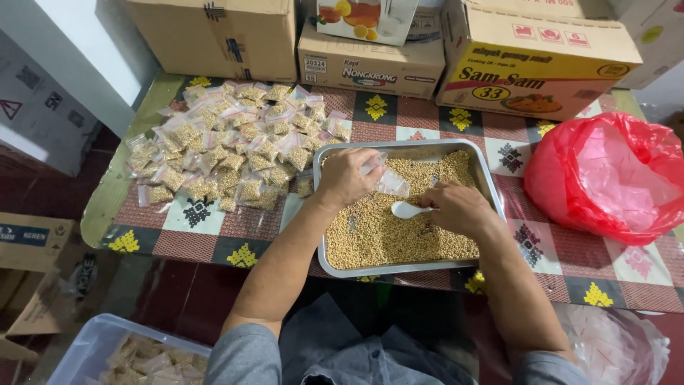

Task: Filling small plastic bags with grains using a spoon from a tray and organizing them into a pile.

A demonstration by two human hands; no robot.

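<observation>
White spoon [405, 209] handle hidden in right hand [459, 207] grip; left hand [347, 176] pinches small bag [385, 178].

My only view comes from the head camera, which looks steeply down from above the person's own shoulders and faces forward across the table [214, 246] toward the cardboard boxes [370, 60] along its far edge. It sits close enough that the forearms fill the lower middle and the metal tray [399, 269] lies near centre. I have no second view to compare with.
</observation>
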